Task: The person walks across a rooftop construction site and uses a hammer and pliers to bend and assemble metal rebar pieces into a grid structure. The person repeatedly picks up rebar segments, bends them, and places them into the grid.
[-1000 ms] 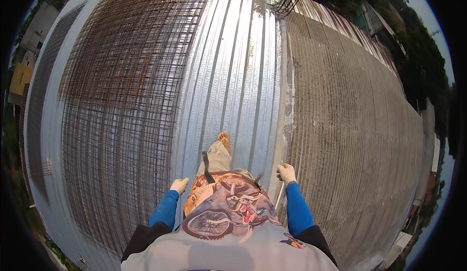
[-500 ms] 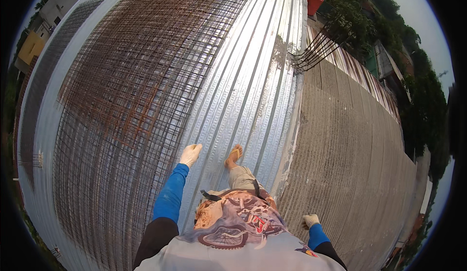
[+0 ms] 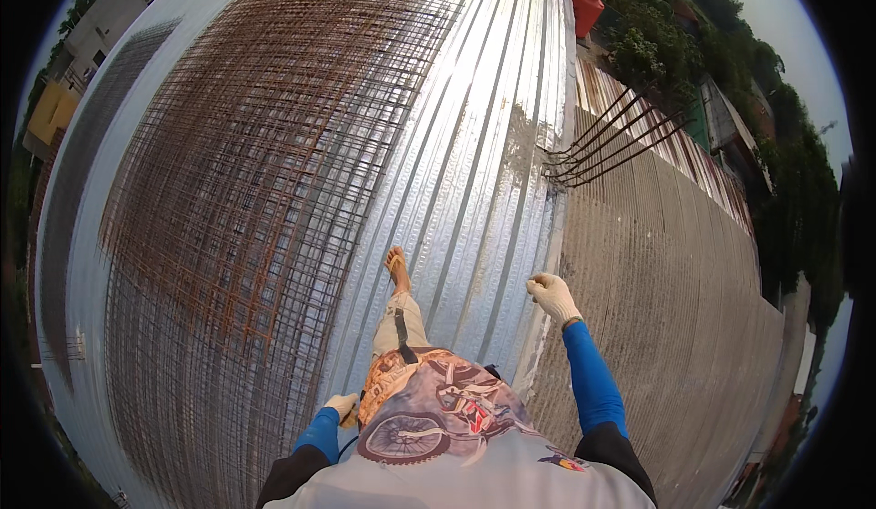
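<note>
Both of my hands wear pale knitted gloves below blue sleeves. My right hand (image 3: 553, 297) is out in front, its fingers curled in with nothing showing in them, above the edge where the metal decking (image 3: 447, 226) meets a grey corrugated roof (image 3: 657, 290). Low at my left hip, my left hand (image 3: 343, 406) is also curled closed and appears to hold nothing; its fingertips are partly hidden. One sandalled foot (image 3: 397, 267) is forward on the ribbed decking, just right of a rusty steel mesh (image 3: 265, 162).
Several bent rebar rods (image 3: 611, 148) stick out at the decking's right edge, ahead of me. Beyond them stands a red-orange tank (image 3: 586, 9). Trees (image 3: 657, 43) border the right side. Another strip of mesh (image 3: 73, 189) lies far left.
I have stepped forward along the decking. My right hand has swung forward and up, while my left has swung back to my hip. The rebar rods now appear nearer.
</note>
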{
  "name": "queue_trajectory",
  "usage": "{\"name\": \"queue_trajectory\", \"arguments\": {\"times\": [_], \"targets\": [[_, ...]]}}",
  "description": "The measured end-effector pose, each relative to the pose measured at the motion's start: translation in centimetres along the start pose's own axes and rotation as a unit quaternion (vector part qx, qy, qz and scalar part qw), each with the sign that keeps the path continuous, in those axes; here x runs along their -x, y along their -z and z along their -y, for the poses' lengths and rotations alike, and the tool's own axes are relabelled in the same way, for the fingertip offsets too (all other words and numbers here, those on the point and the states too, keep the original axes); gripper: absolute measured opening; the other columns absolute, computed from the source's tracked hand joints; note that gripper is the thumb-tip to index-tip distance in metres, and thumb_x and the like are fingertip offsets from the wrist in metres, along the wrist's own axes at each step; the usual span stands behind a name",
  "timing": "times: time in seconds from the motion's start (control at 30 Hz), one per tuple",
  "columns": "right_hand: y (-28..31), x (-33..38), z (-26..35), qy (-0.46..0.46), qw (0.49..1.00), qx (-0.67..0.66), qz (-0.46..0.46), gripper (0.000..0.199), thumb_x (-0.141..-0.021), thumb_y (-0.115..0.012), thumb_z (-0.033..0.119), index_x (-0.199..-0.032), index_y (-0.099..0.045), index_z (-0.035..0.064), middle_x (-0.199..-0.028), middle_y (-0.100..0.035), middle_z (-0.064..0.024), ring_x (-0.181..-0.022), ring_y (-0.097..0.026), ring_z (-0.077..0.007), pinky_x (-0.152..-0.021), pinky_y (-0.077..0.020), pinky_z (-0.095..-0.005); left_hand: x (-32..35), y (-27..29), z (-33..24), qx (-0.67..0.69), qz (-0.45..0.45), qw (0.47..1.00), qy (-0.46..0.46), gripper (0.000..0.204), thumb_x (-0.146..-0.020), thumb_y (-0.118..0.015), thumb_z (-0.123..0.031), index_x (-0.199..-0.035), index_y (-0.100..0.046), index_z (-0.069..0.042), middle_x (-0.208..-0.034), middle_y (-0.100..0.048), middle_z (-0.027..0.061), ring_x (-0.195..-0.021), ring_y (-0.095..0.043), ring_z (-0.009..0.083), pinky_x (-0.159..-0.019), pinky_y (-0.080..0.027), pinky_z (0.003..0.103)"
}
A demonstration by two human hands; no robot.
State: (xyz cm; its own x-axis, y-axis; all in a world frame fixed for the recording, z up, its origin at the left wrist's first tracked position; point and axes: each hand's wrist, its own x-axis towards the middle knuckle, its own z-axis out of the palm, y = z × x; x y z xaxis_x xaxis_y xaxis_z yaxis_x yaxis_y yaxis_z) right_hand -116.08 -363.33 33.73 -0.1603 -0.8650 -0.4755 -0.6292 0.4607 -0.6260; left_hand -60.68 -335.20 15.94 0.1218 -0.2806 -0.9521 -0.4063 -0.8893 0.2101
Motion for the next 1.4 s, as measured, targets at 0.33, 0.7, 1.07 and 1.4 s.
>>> {"name": "queue_trajectory", "arguments": {"times": [0.33,0.7,1.07,1.4], "targets": [[-2.9,-5.5,-1.3,-0.286,0.954,-0.052,0.068,0.037,-0.092,-0.065,0.029,-0.106,-0.073,-0.0052,-0.085,-0.074,-0.0131,-0.063,-0.069,-0.0200,-0.059,-0.0554,-0.0359,-7.7,20.0,-39.8,-0.027,0.002,0.987,-0.156,0.054,-0.097,-0.056,-0.047,-0.096,-0.068,0.005,-0.063,-0.064,0.0156,-0.044,-0.053,0.0211,-0.043,-0.041,0.035],[-0.4,-17.9,-2.3,-0.397,0.890,-0.220,0.048,0.029,-0.091,-0.067,0.026,-0.095,-0.070,-0.0024,-0.077,-0.070,-0.0115,-0.058,-0.066,-0.0214,-0.052,-0.0528,-0.0356,-8.3,22.9,-76.2,-0.125,-0.087,0.945,-0.289,0.051,-0.094,-0.056,-0.042,-0.078,-0.074,0.003,-0.055,-0.059,0.0108,-0.048,-0.056,0.0223,-0.051,-0.047,0.038],[22.3,-50.8,4.8,-0.245,0.936,-0.252,-0.026,0.025,-0.094,-0.068,0.026,-0.096,-0.070,0.0013,-0.075,-0.067,-0.0058,-0.057,-0.060,-0.0139,-0.050,-0.0467,-0.0297,-18.4,8.9,-86.8,-0.011,0.020,0.993,-0.114,0.055,-0.102,-0.060,-0.042,-0.109,-0.072,0.011,-0.095,-0.076,0.0119,-0.088,-0.067,0.0184,-0.079,-0.052,0.035],[35.5,-73.6,6.9,-0.218,0.956,-0.191,-0.048,0.025,-0.093,-0.065,0.026,-0.092,-0.070,0.0008,-0.075,-0.070,-0.0059,-0.056,-0.063,-0.0131,-0.050,-0.0480,-0.0297,-19.4,6.2,-117.0,-0.191,0.019,0.965,-0.178,0.059,-0.091,-0.058,-0.045,-0.108,-0.073,0.009,-0.098,-0.074,0.0237,-0.090,-0.070,0.0262,-0.084,-0.053,0.037]]}}
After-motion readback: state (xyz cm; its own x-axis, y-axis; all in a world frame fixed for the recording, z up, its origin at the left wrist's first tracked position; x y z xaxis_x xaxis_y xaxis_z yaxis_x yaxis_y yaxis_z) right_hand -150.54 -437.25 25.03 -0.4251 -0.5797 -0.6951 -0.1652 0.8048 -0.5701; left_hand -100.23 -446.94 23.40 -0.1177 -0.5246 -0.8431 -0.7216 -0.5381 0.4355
